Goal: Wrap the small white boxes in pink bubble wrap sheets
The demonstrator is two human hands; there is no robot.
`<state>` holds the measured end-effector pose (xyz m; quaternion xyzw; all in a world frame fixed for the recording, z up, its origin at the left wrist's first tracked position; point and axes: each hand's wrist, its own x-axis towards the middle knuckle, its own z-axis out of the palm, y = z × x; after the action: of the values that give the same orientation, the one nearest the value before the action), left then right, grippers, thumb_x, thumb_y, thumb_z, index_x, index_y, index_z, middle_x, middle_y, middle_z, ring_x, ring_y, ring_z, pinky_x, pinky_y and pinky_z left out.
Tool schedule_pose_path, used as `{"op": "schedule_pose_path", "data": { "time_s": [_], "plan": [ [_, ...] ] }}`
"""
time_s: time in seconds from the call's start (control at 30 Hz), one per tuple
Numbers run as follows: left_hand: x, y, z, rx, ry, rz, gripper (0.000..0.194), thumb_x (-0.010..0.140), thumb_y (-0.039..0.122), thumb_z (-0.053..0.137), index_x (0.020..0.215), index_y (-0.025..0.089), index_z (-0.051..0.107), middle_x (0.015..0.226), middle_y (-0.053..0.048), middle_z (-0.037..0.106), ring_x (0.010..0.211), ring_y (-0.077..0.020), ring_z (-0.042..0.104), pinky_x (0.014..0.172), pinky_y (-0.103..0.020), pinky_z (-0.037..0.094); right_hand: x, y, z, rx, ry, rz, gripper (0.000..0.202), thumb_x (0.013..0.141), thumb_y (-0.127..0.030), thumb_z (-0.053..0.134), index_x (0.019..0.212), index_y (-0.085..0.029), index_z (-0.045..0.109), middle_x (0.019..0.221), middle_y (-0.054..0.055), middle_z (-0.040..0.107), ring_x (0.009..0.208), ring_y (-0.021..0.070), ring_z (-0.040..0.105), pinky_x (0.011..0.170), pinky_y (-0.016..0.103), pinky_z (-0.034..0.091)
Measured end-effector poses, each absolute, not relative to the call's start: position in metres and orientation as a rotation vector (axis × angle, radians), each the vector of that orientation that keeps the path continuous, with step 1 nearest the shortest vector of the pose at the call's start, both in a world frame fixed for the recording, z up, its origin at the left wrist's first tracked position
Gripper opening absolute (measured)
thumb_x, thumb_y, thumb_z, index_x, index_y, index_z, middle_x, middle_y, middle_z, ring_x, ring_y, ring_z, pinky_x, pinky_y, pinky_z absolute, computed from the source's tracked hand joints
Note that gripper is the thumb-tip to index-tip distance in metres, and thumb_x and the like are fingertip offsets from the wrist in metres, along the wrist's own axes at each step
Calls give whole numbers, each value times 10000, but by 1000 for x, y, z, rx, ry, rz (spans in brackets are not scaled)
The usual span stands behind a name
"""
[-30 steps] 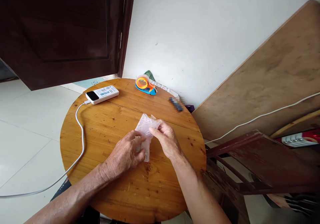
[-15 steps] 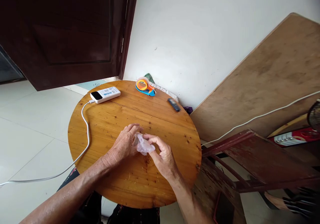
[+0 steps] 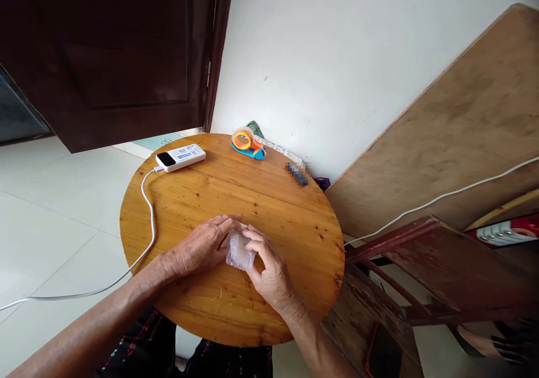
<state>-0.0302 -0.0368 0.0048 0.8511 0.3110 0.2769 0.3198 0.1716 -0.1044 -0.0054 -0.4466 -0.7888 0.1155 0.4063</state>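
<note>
The right hand (image 3: 272,274) pinches a small, clear, bubbly plastic wrap (image 3: 239,255), insides hard to see, and the left hand (image 3: 202,247) curls beside it, gripping or not I can't tell.

Round wooden desk (image 3: 197,201), a few things set out toward its far side.
From my remote view I see knotted, yellow-brown wood with a seam running across; toward the far left a white device (image 3: 183,158) lies flat, dark screen up, its plugged-in white cable (image 3: 152,221) curving over the left edge, while near the far edge I make out an orange-and-blue tape dispenser (image 3: 253,151) and, right of it, a dark pixelated object (image 3: 297,174).
</note>
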Motion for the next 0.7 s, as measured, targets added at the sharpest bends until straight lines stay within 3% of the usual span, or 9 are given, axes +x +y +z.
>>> {"op": "schedule_pose_path", "data": {
  "time_s": [0.07, 0.17, 0.27, 0.37, 0.43, 0.5, 0.6, 0.7],
  "plan": [
    [-26, -36, 4, 2148, 852, 734, 294, 842, 145, 573, 1127, 207, 605, 1205, -81, 683, 1050, -210, 663, 907, -322, 516, 171, -103, -5, -1118, -1991, 250, 300, 822, -6, 523, 992, -247, 576, 1278, 103, 678, 1287, 225, 583, 1060, 387, 486],
    [-22, -37, 9, 2013, 917, 723, 244, 815, 232, 630, 1056, 197, 622, 950, -25, 711, 808, -173, 657, 724, -260, 498, 170, -100, 2, -1143, -1906, 302, 227, 847, -61, 536, 958, -249, 599, 1207, 86, 712, 1171, 220, 656, 994, 352, 519],
    [-18, -36, 16, 1957, 1033, 668, 205, 840, 368, 613, 924, 181, 631, 780, -4, 662, 685, -160, 589, 617, -251, 427, 170, -91, 12, -1294, -1736, 460, 52, 866, -200, 607, 906, -232, 618, 905, 36, 743, 834, 184, 708, 765, 271, 550],
    [-13, -32, 17, 1974, 1199, 663, 332, 840, 486, 596, 742, 169, 590, 709, -17, 594, 663, -166, 532, 598, -270, 376, 171, -76, 14, -1430, -1575, 700, 105, 844, -286, 624, 778, -211, 593, 641, -28, 618, 574, 132, 574, 540, 221, 448],
    [-10, -27, 14, 1877, 1139, 670, 383, 828, 536, 602, 774, 157, 609, 728, -25, 602, 687, -174, 543, 606, -273, 388, 172, -66, 11, -1431, -1459, 863, 137, 821, -313, 633, 755, -201, 590, 640, -26, 612, 567, 129, 544, 532, 222, 428],
    [-9, -23, 10, 1704, 949, 670, 423, 819, 550, 621, 931, 143, 644, 803, -35, 648, 729, -183, 579, 626, -271, 426, 172, -58, 8, -1397, -1365, 986, 152, 801, -340, 653, 793, -193, 613, 693, -10, 650, 608, 142, 562, 568, 237, 449],
    [-10, -19, 4, 1488, 756, 691, 503, 785, 480, 703, 1148, 142, 622, 985, -69, 692, 853, -211, 626, 712, -293, 483, 174, -53, 7, -1408, -1348, 1027, 149, 789, -337, 664, 807, -191, 641, 708, -11, 649, 626, 144, 553, 578, 240, 438],
    [-11, -19, 1, 1337, 681, 716, 561, 779, 415, 745, 1238, 136, 584, 1105, -106, 685, 930, -229, 637, 783, -324, 505, 175, -52, 9, -1442, -1390, 984, 149, 796, -339, 658, 810, -191, 671, 697, -21, 629, 628, 138, 533, 587, 240, 422]
  ]
}}
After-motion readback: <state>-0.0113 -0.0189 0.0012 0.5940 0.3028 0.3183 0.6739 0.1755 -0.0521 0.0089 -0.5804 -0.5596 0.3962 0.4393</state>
